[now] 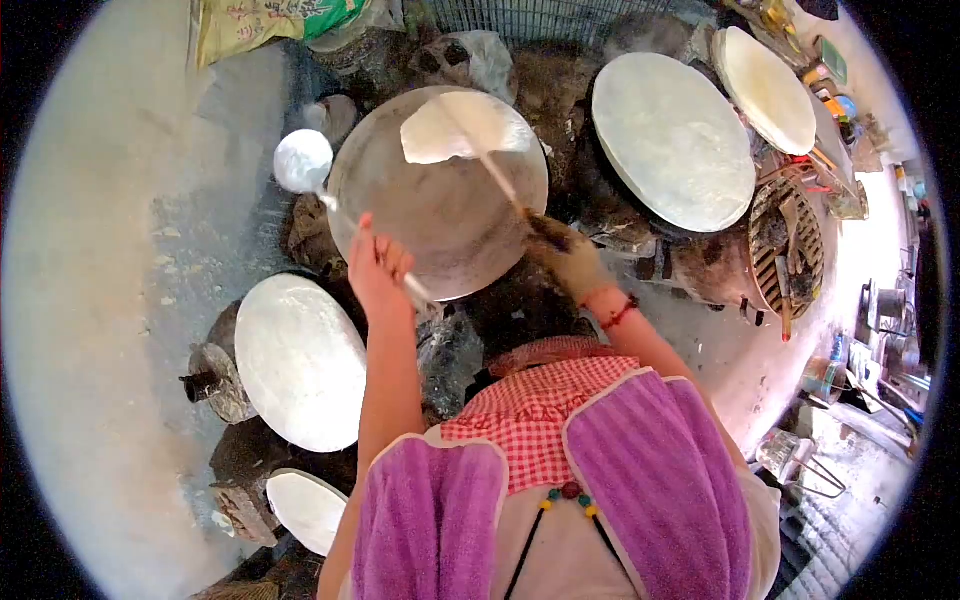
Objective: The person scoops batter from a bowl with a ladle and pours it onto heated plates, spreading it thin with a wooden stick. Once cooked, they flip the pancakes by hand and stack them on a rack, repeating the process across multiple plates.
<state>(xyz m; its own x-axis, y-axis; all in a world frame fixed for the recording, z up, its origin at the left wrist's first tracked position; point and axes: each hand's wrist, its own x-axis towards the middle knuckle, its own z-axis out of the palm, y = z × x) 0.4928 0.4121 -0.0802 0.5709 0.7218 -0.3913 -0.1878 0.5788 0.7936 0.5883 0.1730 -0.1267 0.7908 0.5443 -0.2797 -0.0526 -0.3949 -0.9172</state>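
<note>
My left hand (380, 268) is closed around the handle of a ladle (303, 161), whose bowl shows white and hangs past the left rim of a round griddle (430, 215). Across the griddle's far side lies a patch of pale batter (440, 133). At the near right of the griddle, my right hand (566, 258) grips a thin stick (495, 178). The stick's far part reaches over the batter and is blurred. A red bracelet circles my right wrist.
Round pans with white surfaces stand around me: a large one (675, 140) and a paler disc (765, 90) at right, another (300, 362) and a smaller one (308, 510) at left. A round grate (785, 240) with tools sits at right. A plastic crate (525, 18) stands behind.
</note>
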